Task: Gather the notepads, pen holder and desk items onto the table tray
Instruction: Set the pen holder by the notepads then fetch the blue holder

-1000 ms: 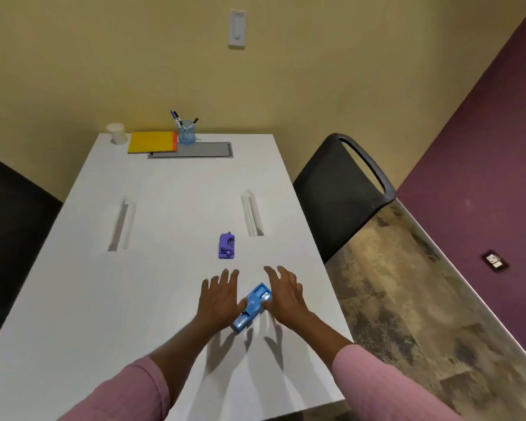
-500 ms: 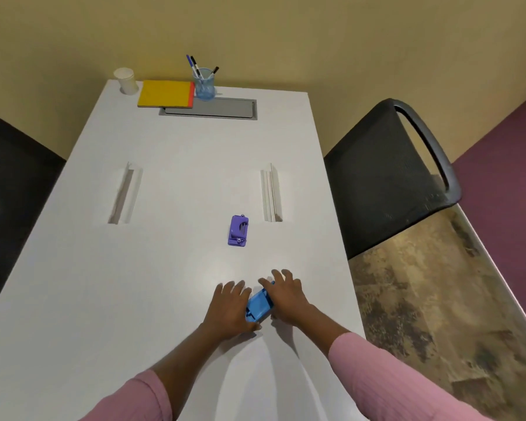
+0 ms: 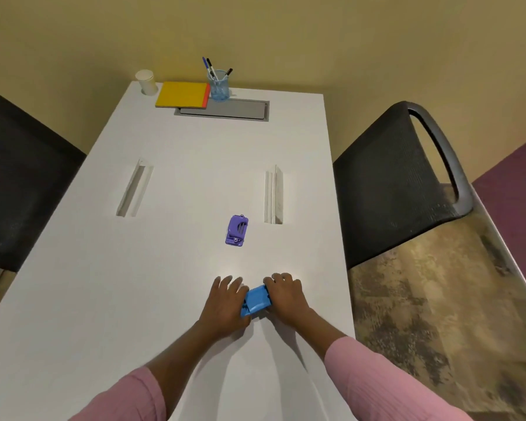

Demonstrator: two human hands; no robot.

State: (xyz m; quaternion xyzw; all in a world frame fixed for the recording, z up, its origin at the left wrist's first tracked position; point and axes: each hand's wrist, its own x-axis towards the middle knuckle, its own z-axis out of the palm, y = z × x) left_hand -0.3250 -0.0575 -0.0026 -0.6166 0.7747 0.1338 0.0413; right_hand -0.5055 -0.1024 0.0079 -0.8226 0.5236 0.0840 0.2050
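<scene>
Stapler (image 3: 255, 300) between the hands (image 3: 225, 302) (image 3: 286, 296), punch (image 3: 237, 230) beyond, notepad (image 3: 182, 94) left of pen holder (image 3: 218, 86) at table's (image 3: 164, 268) far end

This is an office meeting room: a long white table (image 3: 170, 268) with a grey tray (image 3: 225, 109) set flush at upper centre, a black mesh-backed chair (image 3: 392, 183) at the right edge, and a pen holder (image 3: 218, 86) beside a yellow notepad (image 3: 181, 95).

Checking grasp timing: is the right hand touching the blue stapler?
Touching. The head view shows the right hand covering one end of the blue stapler, with no gap between them.
</scene>
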